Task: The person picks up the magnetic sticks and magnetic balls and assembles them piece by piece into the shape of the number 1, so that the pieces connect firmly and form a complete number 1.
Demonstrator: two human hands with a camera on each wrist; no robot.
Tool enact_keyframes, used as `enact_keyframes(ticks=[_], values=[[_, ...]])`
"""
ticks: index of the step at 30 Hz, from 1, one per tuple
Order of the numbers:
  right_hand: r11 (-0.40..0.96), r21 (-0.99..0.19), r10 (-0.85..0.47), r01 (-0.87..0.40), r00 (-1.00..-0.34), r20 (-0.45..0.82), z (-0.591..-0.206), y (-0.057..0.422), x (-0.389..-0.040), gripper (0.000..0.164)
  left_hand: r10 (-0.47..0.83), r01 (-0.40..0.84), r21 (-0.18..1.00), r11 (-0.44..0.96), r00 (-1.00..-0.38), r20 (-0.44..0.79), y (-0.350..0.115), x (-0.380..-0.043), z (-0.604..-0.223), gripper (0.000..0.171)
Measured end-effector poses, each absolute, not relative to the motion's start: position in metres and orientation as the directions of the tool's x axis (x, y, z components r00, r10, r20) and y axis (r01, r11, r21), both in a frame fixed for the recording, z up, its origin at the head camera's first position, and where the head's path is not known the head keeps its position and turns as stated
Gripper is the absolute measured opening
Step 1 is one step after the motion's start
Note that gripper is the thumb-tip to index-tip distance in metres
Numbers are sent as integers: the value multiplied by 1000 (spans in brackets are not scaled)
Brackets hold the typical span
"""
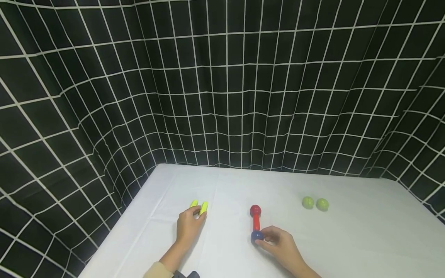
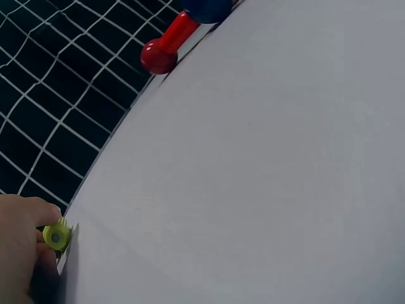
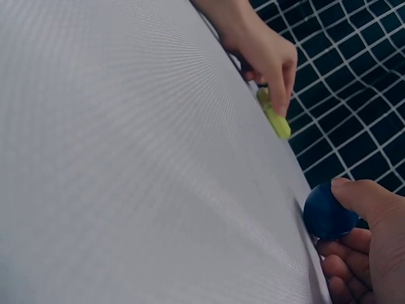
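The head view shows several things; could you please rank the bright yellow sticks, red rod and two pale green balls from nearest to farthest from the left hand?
1. Bright yellow sticks: at the left hand.
2. Red rod: to the hand's right.
3. Left pale green ball: farther right.
4. Right pale green ball: farthest right.

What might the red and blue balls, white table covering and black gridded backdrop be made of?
Red ball: probably hard plastic, glossy, from its bright highlights; painted wood or metal is possible. Blue ball: perhaps the same, smooth and evenly coloured. White table covering: looks like matt cloth, with crease lines. Black gridded backdrop: most likely matt fabric, since its white lines bend through soft folds.
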State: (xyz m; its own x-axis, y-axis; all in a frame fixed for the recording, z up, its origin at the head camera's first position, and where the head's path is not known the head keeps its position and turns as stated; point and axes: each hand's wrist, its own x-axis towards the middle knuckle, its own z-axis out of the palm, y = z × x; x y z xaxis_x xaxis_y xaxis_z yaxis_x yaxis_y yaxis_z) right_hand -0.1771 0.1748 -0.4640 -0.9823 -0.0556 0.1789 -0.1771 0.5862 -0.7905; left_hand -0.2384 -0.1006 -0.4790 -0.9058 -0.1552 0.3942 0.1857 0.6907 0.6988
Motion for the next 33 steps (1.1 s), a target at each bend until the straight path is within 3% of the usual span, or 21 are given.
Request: enact_keyframes(ticks=[7, 21, 28, 33], values=[[590, -786, -51, -183, -980, 190, -463, 175, -177, 28, -164, 182, 691, 699, -900, 403, -96, -242, -477, 28], [588, -788, -61, -184, -981, 183, -462, 174, -176, 28, -127, 128, 689, 713, -943, 307, -92, -236, -470, 26], [580, -792, -60, -189, -980, 190, -462, 174, -175, 29, -53, 162, 783, 600, -969, 241, -89, -233, -467, 28], [578, -792, -64, -195, -979, 194, -462, 175, -175, 28, -21, 121, 841, 528, -988, 155, -86, -232, -467, 30]])
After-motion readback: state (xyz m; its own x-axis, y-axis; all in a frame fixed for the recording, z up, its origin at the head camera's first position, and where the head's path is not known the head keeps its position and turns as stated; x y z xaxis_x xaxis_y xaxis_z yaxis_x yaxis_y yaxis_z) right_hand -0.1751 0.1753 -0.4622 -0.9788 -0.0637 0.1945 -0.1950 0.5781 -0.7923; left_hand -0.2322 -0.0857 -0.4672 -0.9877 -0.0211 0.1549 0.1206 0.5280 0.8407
